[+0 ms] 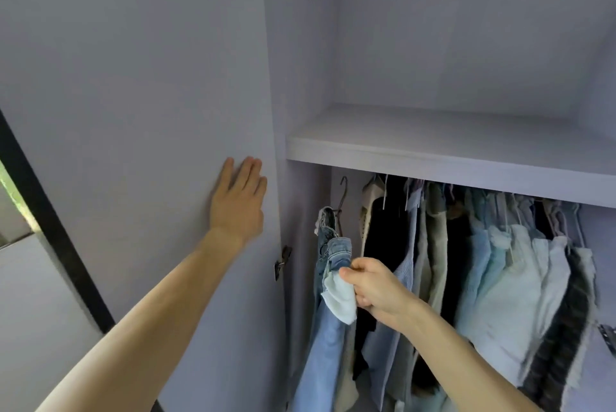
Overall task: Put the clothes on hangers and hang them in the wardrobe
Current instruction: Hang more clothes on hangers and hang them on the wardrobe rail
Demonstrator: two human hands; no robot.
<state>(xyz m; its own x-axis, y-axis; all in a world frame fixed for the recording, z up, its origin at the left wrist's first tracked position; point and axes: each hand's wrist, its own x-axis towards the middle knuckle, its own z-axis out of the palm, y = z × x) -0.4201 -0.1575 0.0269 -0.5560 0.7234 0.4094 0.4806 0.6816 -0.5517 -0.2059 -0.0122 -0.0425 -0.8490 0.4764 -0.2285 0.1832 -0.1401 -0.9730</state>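
Note:
My left hand [238,201] lies flat with straight fingers against the inside of the open wardrobe door [133,78]. My right hand [376,288] pinches a pale pocket lining of the blue jeans [328,295], which hang from a dark hanger [341,201] at the left end of the rail. The hanger's hook reaches up under the shelf; the rail itself is hidden.
A white shelf [450,148] spans the wardrobe above the clothes. Several hung garments [483,261], dark, beige, pale blue and white, fill the rail to the right of the jeans. A door hinge [283,260] sits on the left wall. A dark frame edge [50,211] runs at the far left.

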